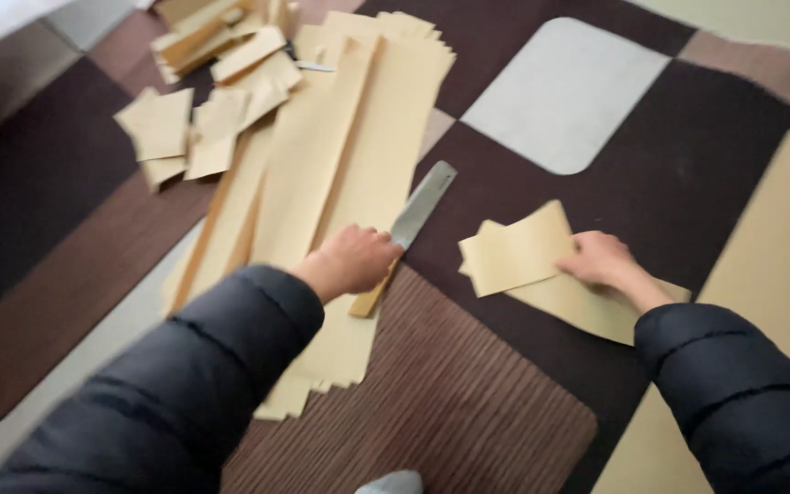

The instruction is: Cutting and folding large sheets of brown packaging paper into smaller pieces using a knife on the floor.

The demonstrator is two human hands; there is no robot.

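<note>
the left hand (351, 261) is closing around the wooden handle of a long flat-bladed knife (411, 229), blade pointing away over the stack of long tan paper strips (340, 155). the right hand (603, 261) is lying flat, fingers spread, pinning loose cut sheets (518, 252) just right of the knife. judging it, pressing firm and slicing straight is keeping edges clean. ribbed brown patchwork mat (450, 402) below both hands.

The long paper strips (340, 155) lie on the rug (523, 402), left of centre. The knife (411, 229) rests along their right edge, under the left hand (351, 261). Small paper offcuts (198, 110) lie behind and left. The folded sheets (528, 265) lie right of the knife, under the right hand (603, 261).
</note>
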